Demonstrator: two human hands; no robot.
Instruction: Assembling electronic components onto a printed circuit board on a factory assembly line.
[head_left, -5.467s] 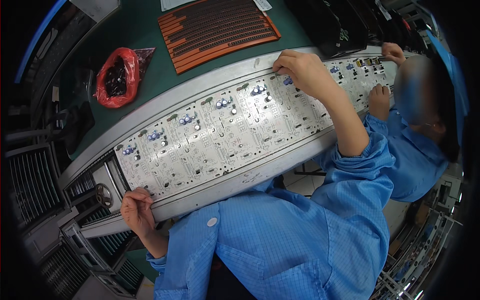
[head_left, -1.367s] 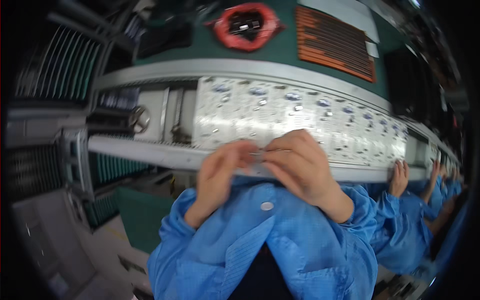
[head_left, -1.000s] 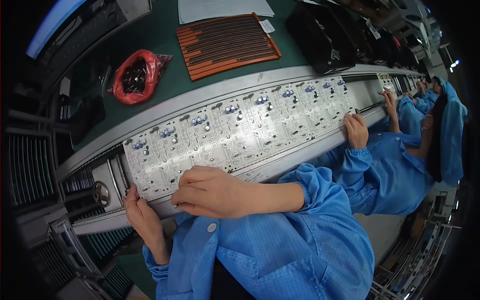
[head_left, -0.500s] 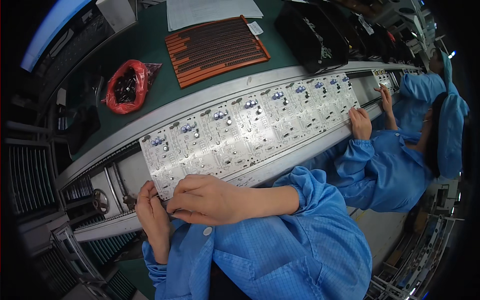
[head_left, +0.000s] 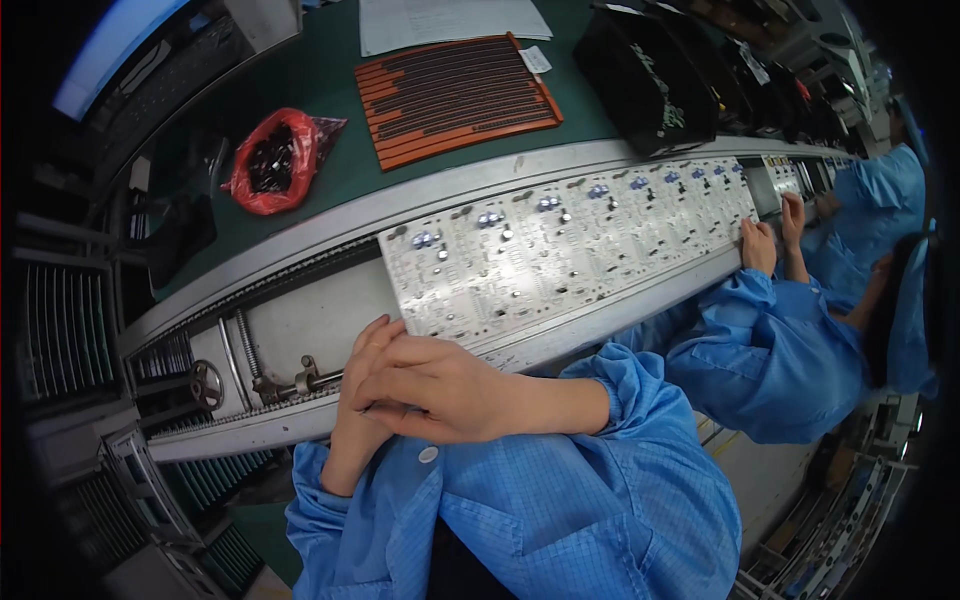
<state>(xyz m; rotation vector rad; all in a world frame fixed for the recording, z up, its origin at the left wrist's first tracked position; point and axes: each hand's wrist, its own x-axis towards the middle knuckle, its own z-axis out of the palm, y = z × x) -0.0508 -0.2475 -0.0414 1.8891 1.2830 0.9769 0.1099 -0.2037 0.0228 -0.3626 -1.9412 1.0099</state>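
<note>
A long white circuit board panel, set with blue and dark components, lies along the metal conveyor rails. My left hand is at the panel's near left corner, fingers stretched out and their tips touching its edge. Part of that hand is hidden behind my right hand, which crosses over it from the right. The right hand's fingers are curled and pressed together over the left one; whatever they may hold is hidden.
Beyond the conveyor rail, a red plastic bag of dark parts, an orange tray with dark strips, paper sheets and black bins stand on a green mat. A co-worker's hand is at the panel's right end.
The panel has slid right along the rails, uncovering more of the conveyor at its left. My left hand has moved right with its edge. The view has shifted slightly.
</note>
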